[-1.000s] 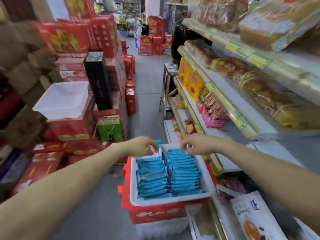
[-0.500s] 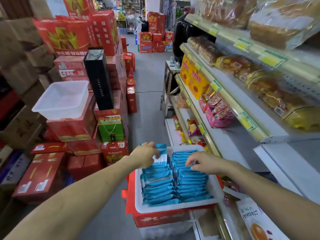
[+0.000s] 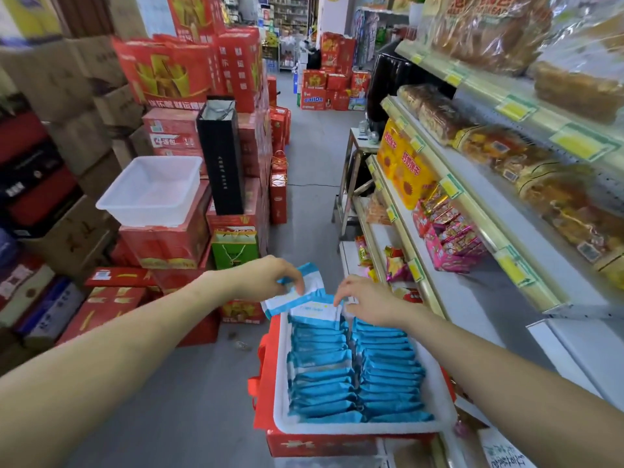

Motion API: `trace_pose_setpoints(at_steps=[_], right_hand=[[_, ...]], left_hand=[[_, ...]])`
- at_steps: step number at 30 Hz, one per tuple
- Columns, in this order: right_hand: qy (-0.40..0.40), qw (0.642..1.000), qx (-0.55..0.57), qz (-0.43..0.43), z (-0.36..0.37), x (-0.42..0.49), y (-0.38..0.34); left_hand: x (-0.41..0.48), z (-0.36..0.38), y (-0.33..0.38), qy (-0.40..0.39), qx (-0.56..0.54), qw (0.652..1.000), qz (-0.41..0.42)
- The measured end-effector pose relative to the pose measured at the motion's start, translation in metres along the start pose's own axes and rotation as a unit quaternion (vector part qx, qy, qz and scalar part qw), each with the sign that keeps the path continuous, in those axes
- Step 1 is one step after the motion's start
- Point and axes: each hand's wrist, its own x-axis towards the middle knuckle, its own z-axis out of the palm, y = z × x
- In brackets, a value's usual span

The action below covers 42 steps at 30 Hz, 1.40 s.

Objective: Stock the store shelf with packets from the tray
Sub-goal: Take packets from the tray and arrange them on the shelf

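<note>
Two rows of blue packets (image 3: 354,376) stand on edge in a white tray (image 3: 279,393), filling it from near rim to far rim. Tray: shallow, rectangular, rounded corners, matt wall. It rests on a red carton (image 3: 320,444) in the aisle, just beside the shelf (image 3: 479,298). Packets: flat, glossy film pouches, blue with white faces.

At the far end of the left row, a raised packet (image 3: 312,282) is lifted above the others, tilted, white face showing. Left hand (image 3: 270,278): arm extended forward, thumb and fingers pinching that packet near its top edge. Right hand (image 3: 368,302): over the far end of the right row, fingers bent downward, index tip against the corner of a second upturned packet (image 3: 314,309); whether it grips cannot be determined.

Shelf carries pink wrapped packs (image 3: 449,238), yellow boxes (image 3: 405,163) and loaves (image 3: 439,113) in clear film. A deeper white tub (image 3: 152,190), open-topped, thin plastic, sits on stacked red cartons (image 3: 162,241) at left.
</note>
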Motion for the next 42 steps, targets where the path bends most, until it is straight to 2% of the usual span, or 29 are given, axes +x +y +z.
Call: trace_pose_setpoints(at_steps=[7,16,21,26,31,35,42], right_hand=[[-0.054,0.998,-0.017,-0.016,0.012,0.057,-0.022],[-0.023,0.997,-0.034,-0.059,0.023,0.063,-0.038],[-0.074,0.996,-0.036,-0.04,0.043,0.057,-0.034],[-0.063,0.994,-0.074,-0.041,0.045,0.05,-0.033],[-0.056,0.994,-0.079,-0.041,-0.024,0.03,-0.035],[0.013,0.993,-0.114,0.014,-0.124,-0.007,-0.033],[0.079,0.978,-0.183,0.067,-0.305,-0.137,-0.032]], left_hand=[[-0.045,-0.062,-0.021,-0.014,-0.023,0.999,-0.039],[-0.073,-0.065,-0.06,-0.009,-0.064,0.994,-0.094],[-0.072,-0.06,-0.059,-0.017,-0.089,0.992,-0.086],[-0.063,-0.064,-0.052,-0.018,-0.098,0.993,-0.063],[-0.037,-0.095,-0.032,-0.032,-0.085,0.995,-0.041],[0.005,-0.147,0.003,-0.026,-0.023,0.999,-0.001],[0.081,-0.256,0.14,0.002,0.056,0.991,0.119]])
